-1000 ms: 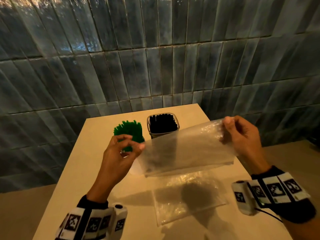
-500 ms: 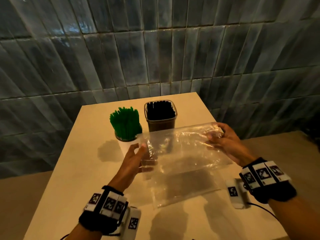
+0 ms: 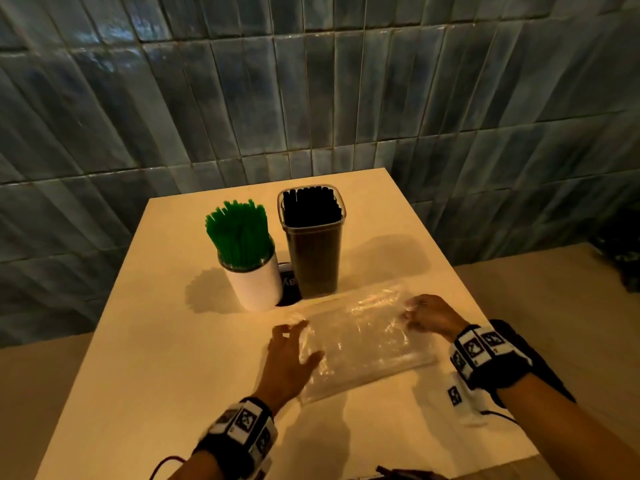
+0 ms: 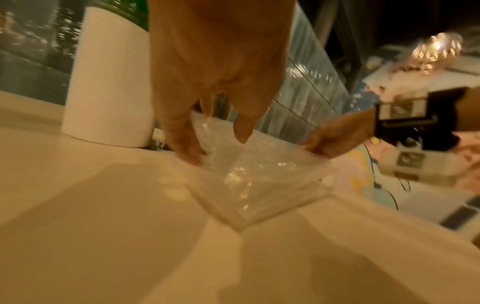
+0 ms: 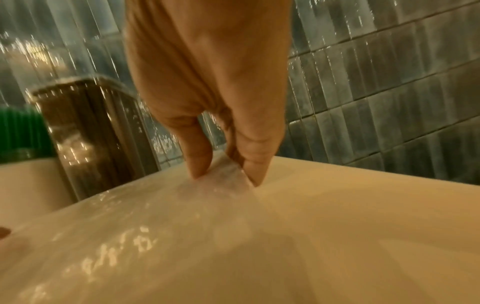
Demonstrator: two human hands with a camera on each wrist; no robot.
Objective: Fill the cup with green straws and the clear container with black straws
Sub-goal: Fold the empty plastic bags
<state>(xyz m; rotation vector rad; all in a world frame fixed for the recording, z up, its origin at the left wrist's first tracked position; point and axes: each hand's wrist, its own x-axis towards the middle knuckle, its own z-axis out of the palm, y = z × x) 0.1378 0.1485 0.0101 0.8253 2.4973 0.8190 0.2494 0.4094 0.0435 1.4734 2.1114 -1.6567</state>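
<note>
A white cup (image 3: 258, 289) packed with green straws (image 3: 239, 233) stands at the middle of the table. Right beside it is a clear container (image 3: 313, 258) full of black straws (image 3: 311, 207). In front of them an empty clear plastic bag (image 3: 363, 341) lies flat on the table. My left hand (image 3: 298, 341) rests on the bag's left end with spread fingers (image 4: 187, 148), thumb lifted above the film. My right hand (image 3: 412, 313) pinches the bag's right far corner against the table (image 5: 223, 176).
The beige table (image 3: 173, 375) meets a tiled wall (image 3: 311, 98) at the back, and its right edge drops off just beyond my right wrist. A small dark label (image 3: 289, 284) shows between cup and container. Bare tabletop lies left of the cup.
Both hands have brought the plastic bag down from the air onto the table, on top of another bag lying there. The left hand's pinch has loosened into spread fingers.
</note>
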